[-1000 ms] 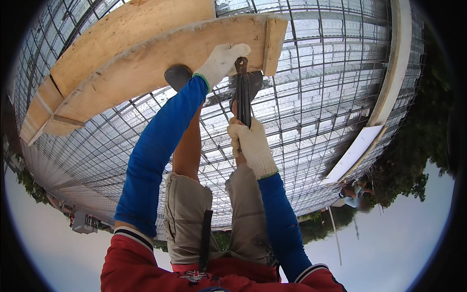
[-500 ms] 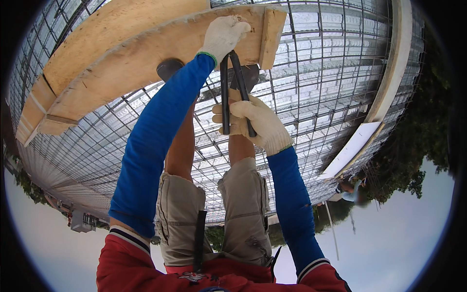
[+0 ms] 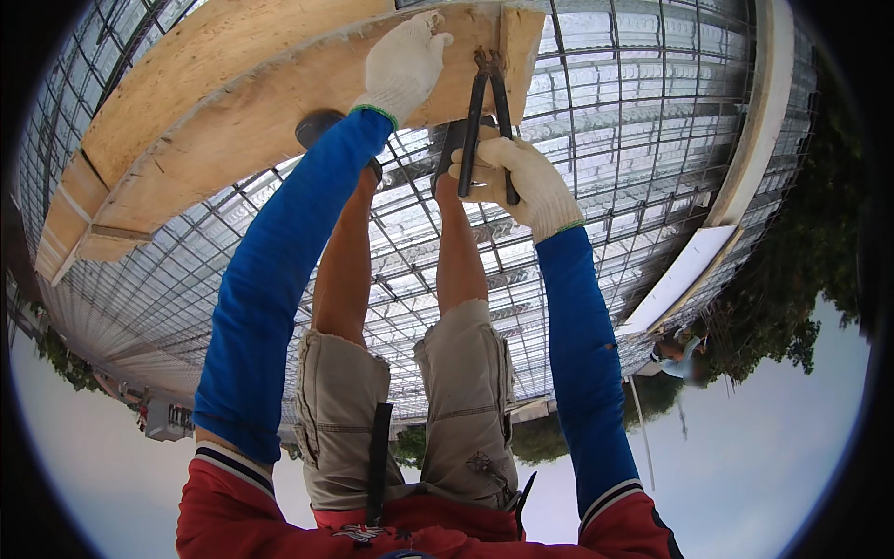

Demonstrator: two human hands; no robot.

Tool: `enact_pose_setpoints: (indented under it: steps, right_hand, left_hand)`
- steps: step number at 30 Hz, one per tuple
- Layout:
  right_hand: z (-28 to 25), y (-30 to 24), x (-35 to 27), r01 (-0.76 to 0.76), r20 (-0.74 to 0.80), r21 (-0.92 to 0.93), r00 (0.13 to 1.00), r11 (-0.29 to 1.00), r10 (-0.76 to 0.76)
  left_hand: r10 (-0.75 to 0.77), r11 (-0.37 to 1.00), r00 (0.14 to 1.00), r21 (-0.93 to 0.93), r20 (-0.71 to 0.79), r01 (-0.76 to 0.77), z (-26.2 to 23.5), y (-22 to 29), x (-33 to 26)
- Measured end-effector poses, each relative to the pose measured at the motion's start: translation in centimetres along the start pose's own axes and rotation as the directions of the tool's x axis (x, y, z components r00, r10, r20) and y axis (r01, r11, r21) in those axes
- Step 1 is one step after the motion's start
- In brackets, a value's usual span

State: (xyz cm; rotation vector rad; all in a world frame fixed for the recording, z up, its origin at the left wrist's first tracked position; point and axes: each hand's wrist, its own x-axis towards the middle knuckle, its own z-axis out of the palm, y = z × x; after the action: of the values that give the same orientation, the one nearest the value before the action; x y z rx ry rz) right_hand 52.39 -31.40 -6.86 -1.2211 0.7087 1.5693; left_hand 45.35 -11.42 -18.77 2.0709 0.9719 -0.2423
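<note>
My right hand (image 3: pixel 531 182), in a white knit glove, is closed around the black handles of a pair of end-cutting pincers (image 3: pixel 476 121). Their jaws point away from me, in front of the wooden board's end block. My left hand (image 3: pixel 403 63), gloved the same way, is over the plywood board (image 3: pixel 279 112) near its top edge. Its fingers are curled together, and whatever they may hold is too small to make out. The left hand and the pincers are apart.
Steel rebar mesh (image 3: pixel 643 121) spreads over ribbed metal decking beneath my feet. A long timber edge (image 3: pixel 759 121) runs along the right, with a white panel (image 3: pixel 680 279) beside it. Another person (image 3: pixel 680 359) is at the far right, beyond the mesh.
My right hand has carried the pincers up and to the right, away from the left hand; their jaws now show. My left hand has shifted slightly left and up.
</note>
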Motion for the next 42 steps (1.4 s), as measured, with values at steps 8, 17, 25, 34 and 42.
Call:
enact_pose_setpoints:
  steps: [8, 17, 25, 34, 42]
  right_hand:
    - [0.8, -0.3, -0.1, -0.013, -0.103, -0.050, 0.995, 0.999, 0.008]
    - [3.5, 0.3, 0.3, 0.001, -0.015, 0.377, 1.000, 0.926, 0.005]
    - [6.4, 0.2, -1.2, -0.023, -0.328, -0.155, 0.944, 0.988, -0.030]
    - [4.6, 1.7, -1.0, -0.043, -0.274, -0.313, 0.960, 0.949, -0.047]
    - [5.7, 1.5, -1.5, -0.113, 0.141, 0.806, 0.990, 0.581, -0.003]
  left_hand:
    - [0.004, 0.922, 0.933, 0.359, 0.361, -0.143, 0.8, 0.2, -0.3]
    - [0.047, 0.895, 0.889, 0.377, 0.456, -0.241, 1.4, -0.1, 2.8]
    - [0.072, 0.885, 0.835, 0.351, 0.545, -0.305, 0.8, -0.8, 3.6]
    - [0.160, 0.869, 0.796, 0.299, 0.583, -0.394, -0.7, -0.2, 4.1]
    - [0.172, 0.885, 0.761, 0.242, 0.625, -0.398, -0.5, -0.6, 4.5]
